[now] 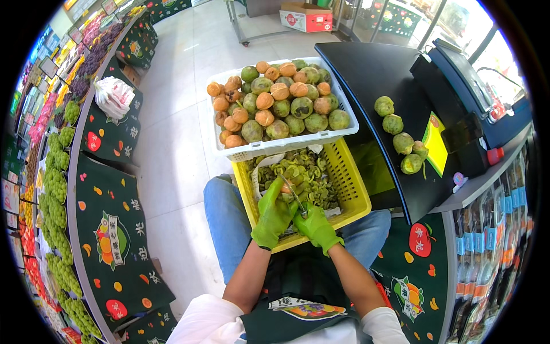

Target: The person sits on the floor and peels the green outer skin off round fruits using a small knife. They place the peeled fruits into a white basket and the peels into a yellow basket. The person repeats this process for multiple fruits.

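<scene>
My left hand [275, 213], in a green glove, is closed around a partly husked walnut [287, 187]. Gloved the same way, my right hand [316, 225] grips the handle of a curved metal peeling tool [294, 194], whose bent blade lies against the walnut. Both hands are over a yellow plastic basket [363, 210] on my lap, which holds many pieces of green husk [316, 172]. Just beyond it, a white plastic crate [275, 145] is heaped with green-husked walnuts [316, 123] and bare brown ones [264, 100]. My fingers hide part of the held walnut.
On the black counter [369, 64] at right lie several green walnuts [392, 124] beside a yellow card [436, 146] and a dark blue machine [468, 81]. A fruit display with green grapes [56, 189] runs along the left. Packaged goods [485, 236] hang at the right.
</scene>
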A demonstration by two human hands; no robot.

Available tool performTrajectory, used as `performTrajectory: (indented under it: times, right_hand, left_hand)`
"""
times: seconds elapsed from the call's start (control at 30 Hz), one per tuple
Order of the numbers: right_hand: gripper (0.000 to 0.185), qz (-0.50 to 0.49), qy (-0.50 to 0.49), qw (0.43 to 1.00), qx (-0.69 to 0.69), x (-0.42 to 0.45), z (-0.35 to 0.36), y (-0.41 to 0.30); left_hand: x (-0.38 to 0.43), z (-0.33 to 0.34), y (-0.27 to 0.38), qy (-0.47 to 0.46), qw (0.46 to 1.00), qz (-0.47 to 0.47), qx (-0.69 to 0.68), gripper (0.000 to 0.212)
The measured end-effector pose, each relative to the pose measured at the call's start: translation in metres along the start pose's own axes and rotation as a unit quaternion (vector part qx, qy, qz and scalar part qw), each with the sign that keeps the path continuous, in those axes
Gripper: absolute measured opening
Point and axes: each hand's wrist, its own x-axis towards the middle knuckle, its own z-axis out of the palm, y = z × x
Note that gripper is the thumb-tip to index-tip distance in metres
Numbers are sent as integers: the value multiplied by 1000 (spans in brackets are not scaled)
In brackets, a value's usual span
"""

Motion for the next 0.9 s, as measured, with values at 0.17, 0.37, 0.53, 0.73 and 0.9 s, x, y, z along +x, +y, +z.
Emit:
performTrajectory:
  times: [0.17, 0.37, 0.53, 0.73, 0.9]
  right_hand:
    - [33, -6, -4, 995, -98, -6, -14, -17]
    - [29, -95, 68, 966, -232, 0, -19, -1]
    - [27, -137, 153, 946, -253, 14, -3, 25]
    - [24, -64, 188, 970, -139, 16, 23, 15]
    - [28, -2, 168, 980, -110, 16, 29, 24]
  left_hand:
    - [-8, 4, 15, -65, 995, -11, 80, 40]
    - [-2, -4, 0, -35, 998, -6, 59, 44]
    - [5, -3, -15, 12, 1000, 0, 4, 45]
    - [12, -2, -20, 69, 997, 41, -18, 40]
    - [18, -21, -27, 61, 996, 67, 27, 36]
